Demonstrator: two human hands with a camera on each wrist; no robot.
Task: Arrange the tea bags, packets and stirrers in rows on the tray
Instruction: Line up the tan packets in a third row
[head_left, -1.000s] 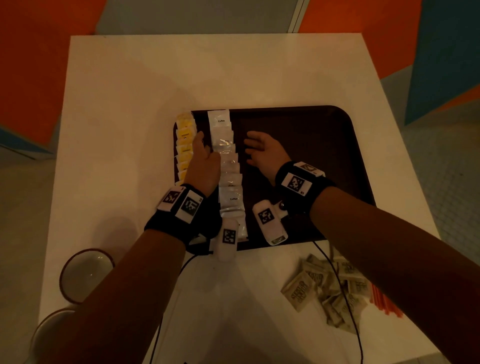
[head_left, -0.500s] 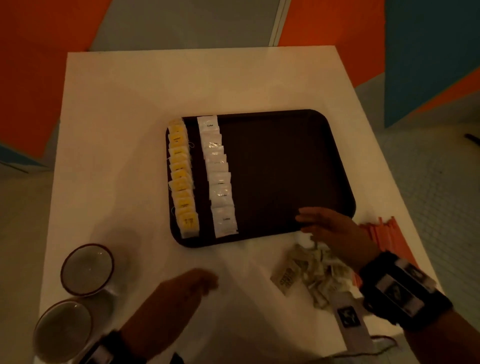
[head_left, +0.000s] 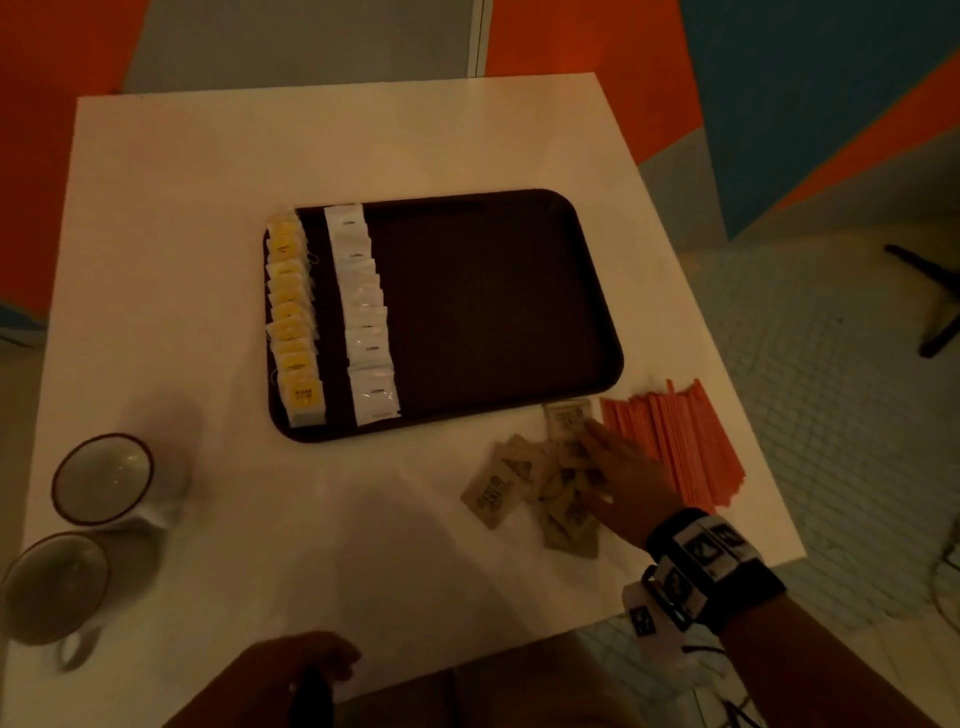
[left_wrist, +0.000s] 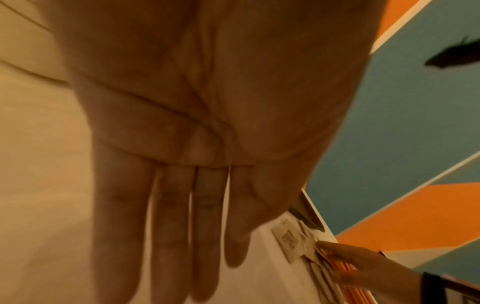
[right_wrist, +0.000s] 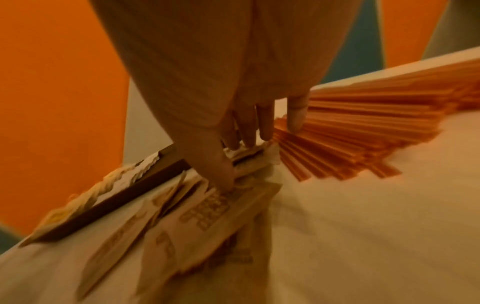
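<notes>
A dark brown tray (head_left: 493, 301) carries a row of yellow tea bags (head_left: 293, 322) along its left side and a row of white packets (head_left: 366, 322) beside it. Loose brown packets (head_left: 498, 488) lie in a pile on the table in front of the tray's right corner. Orange stirrers (head_left: 680, 441) are fanned out to the right of the pile. My right hand (head_left: 592, 457) rests on the pile; in the right wrist view its thumb and fingers (right_wrist: 246, 139) touch the brown packets (right_wrist: 207, 207) next to the stirrers (right_wrist: 350, 131). My left hand (head_left: 332, 660) hovers empty at the table's near edge, its fingers (left_wrist: 182, 246) straight.
Two round cups (head_left: 101, 478) (head_left: 52, 587) stand at the near left of the white table (head_left: 208, 182). The table's right edge runs close behind the stirrers. The right two thirds of the tray are bare.
Both hands have left the tray. The right hand moved to the near right onto the brown packets. The left hand drew back to the near table edge.
</notes>
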